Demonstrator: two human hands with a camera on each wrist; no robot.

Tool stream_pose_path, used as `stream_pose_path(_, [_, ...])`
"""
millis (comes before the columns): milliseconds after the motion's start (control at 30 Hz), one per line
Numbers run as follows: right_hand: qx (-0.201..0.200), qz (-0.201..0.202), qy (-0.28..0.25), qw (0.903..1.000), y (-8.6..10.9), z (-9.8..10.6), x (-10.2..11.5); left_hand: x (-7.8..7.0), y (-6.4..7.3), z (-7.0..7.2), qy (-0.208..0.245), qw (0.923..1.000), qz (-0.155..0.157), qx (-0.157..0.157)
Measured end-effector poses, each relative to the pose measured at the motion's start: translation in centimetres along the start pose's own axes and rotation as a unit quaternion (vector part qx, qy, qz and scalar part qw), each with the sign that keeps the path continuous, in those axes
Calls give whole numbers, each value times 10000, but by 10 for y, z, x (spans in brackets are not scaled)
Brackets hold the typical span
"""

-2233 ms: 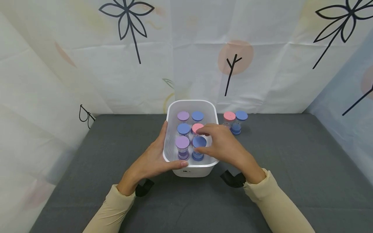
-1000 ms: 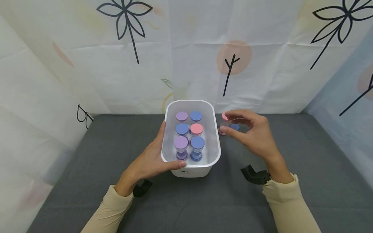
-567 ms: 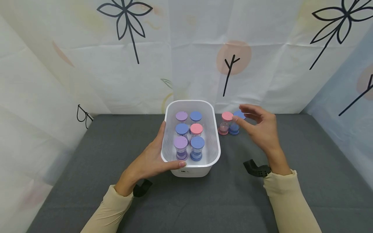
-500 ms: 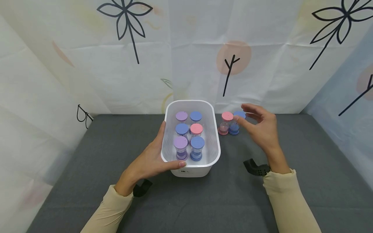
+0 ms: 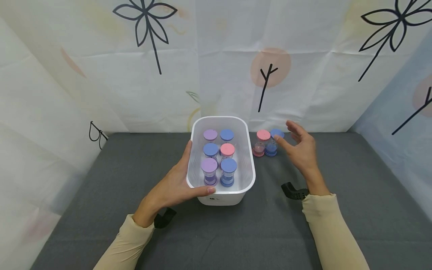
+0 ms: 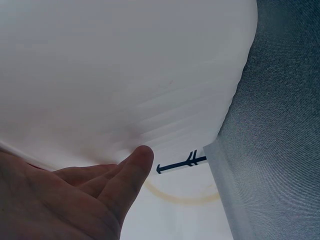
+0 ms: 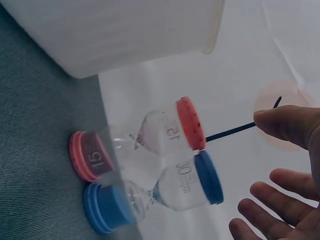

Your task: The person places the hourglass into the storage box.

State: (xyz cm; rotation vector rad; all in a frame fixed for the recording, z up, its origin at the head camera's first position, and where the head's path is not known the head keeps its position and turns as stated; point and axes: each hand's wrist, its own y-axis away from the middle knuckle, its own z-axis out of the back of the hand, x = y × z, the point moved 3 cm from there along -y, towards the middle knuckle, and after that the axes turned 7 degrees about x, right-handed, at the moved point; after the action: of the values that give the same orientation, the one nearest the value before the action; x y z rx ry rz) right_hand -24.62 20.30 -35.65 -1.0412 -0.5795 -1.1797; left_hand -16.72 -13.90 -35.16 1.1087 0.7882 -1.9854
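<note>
My left hand (image 5: 170, 187) steadies a white plastic bin (image 5: 221, 199) at its near left corner, thumb along the front rim. In the left wrist view, its straight fingers (image 6: 127, 175) lie against the outer wall. Several sand timers stand upright inside: two purple (image 5: 209, 165), three blue (image 5: 228, 165) and one pink (image 5: 227, 149). Just right of the bin, a pink 15 timer (image 7: 187, 125) and a blue 30 timer (image 7: 207, 177) stand side by side on the cloth. My right hand (image 5: 302, 152) is beside the blue one, fingers spread and holding nothing, its thumb overlapping the lid in the head view.
Dark grey cloth (image 5: 216, 240) covers the table. A white printed curtain (image 5: 222, 75) hangs close behind the bin and the two loose timers, with more curtain at both sides. Black wrist-camera mounts (image 5: 165, 218) stick out below the wrists.
My right hand has come out of the bin, briefly pinched the pink timer outside it and let go, then shifted right to the blue one. My left hand stays on the bin.
</note>
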Motion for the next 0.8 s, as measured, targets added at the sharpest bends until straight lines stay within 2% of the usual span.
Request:
stream_pose_path(167, [152,-195,38,9997,-1,-3,-11,-17,2,0,114,9999,18,25])
stream_pose_path(233, [231,-258,-2,9994,-1,-4,-14,-18,2,0,122,9999,40,30])
stream_pose_path(467, [457,-299,-96,9985,-2,-10,-21,9,-1,0,-97,9999,42,9])
stream_pose_path(533, [489,-334,-150,9981,-3,-12,-23,12,-1,0,-41,10000,68,-7])
stream_pose_path(700, [390,-302,-335,9982,-3,-14,-25,-9,1,0,95,9999,128,12])
stream_pose_path(767, [273,-245,-296,9989,-2,-14,-23,-12,1,0,109,9999,132,9])
stream_pose_path(800, [209,-225,-256,9992,-2,-14,-23,-7,1,0,86,9999,124,-2])
